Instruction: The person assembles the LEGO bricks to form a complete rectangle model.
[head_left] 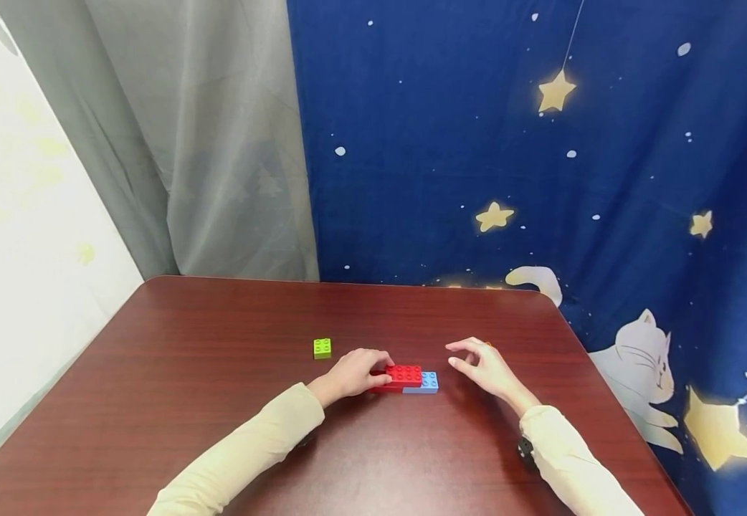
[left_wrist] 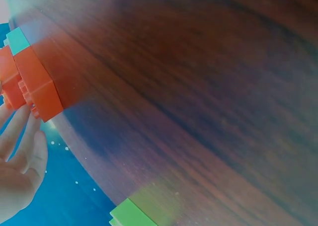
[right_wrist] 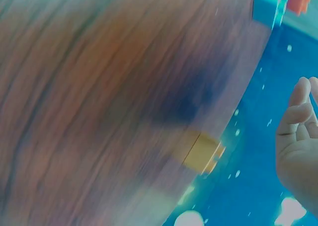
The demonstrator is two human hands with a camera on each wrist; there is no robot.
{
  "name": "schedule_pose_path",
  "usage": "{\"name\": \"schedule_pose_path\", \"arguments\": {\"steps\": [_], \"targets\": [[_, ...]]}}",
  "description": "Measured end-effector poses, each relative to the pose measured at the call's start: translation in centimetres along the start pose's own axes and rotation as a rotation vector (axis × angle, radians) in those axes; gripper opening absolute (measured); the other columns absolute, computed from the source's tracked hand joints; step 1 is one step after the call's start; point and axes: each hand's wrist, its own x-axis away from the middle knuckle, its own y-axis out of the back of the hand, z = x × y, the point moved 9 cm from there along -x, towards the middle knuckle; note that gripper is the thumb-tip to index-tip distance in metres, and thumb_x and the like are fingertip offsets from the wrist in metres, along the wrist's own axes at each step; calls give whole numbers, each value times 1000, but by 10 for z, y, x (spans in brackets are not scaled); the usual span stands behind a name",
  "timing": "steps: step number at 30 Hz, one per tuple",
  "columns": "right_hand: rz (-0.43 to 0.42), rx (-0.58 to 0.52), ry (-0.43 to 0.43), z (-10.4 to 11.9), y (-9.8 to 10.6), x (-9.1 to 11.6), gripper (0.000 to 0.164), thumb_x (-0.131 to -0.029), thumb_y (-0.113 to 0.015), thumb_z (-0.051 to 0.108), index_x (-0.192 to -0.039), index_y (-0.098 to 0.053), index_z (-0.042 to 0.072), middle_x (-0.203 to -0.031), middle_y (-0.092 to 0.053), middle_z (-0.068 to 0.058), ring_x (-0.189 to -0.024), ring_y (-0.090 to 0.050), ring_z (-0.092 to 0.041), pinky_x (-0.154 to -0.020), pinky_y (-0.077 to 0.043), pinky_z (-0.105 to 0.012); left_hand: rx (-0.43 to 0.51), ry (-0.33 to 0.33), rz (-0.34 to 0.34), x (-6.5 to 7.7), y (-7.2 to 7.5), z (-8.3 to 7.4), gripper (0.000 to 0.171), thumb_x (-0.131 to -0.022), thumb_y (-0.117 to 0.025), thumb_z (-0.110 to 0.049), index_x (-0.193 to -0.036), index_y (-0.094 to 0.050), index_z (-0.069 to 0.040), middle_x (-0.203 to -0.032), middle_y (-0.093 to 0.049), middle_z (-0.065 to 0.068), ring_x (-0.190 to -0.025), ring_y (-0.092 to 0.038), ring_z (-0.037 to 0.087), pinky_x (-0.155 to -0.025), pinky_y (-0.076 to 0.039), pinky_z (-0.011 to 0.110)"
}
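My left hand (head_left: 351,373) grips the left end of an upper red brick (head_left: 407,377) between thumb and fingers. Beneath that brick, a lower red brick (left_wrist: 39,84) and a light blue brick (head_left: 430,384) lie end to end, bridged by the upper one. The blue brick's right-hand studs stay uncovered. Off to the right, my right hand (head_left: 486,369) hovers with nothing in it, thumb and fingers apart and loosely bent. Past that hand, a yellow brick (right_wrist: 202,152) sits on the table, almost wholly hidden by the hand in the head view.
A small lime green brick (head_left: 322,349) stands on the dark red wooden table (head_left: 231,322), beyond and left of my left hand. Behind the table hang a grey curtain (head_left: 231,143) and a blue star-patterned curtain (head_left: 412,143).
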Motion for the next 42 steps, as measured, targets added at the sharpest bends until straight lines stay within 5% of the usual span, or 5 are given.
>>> {"name": "schedule_pose_path", "arguments": {"steps": [9,20,42], "targets": [[-44,57,-119,-35,28,6,30,-75,-70,14,-103,-64,4,-88,-58,-11,-60,-47,-13,-55,-39,-25,31,0,0,-1,-1,3,22,-80,-65,-28,-98,-62,-16,-87,-61,-4,-77,-53,13,-71,-43,29],[-103,51,-188,-62,42,14,35,-70,-73,8,-102,-62,-1,-90,-57,-14,-56,-49,-13,-50,-40,-23,53,-9,0,0,-1,1,22,-80,-65,-27,-97,-61,-15,-86,-61,-3,-78,-54,13,-72,-43,28],[17,100,-261,-88,33,15,48,-70,-73,11,-113,-55,-3,-97,-53,-19,-64,-50,-19,-59,-41,-28,83,-16,4,0,-2,2,21,-80,-65,-25,-97,-60,-14,-87,-61,-3,-79,-55,13,-74,-43,27]]}}
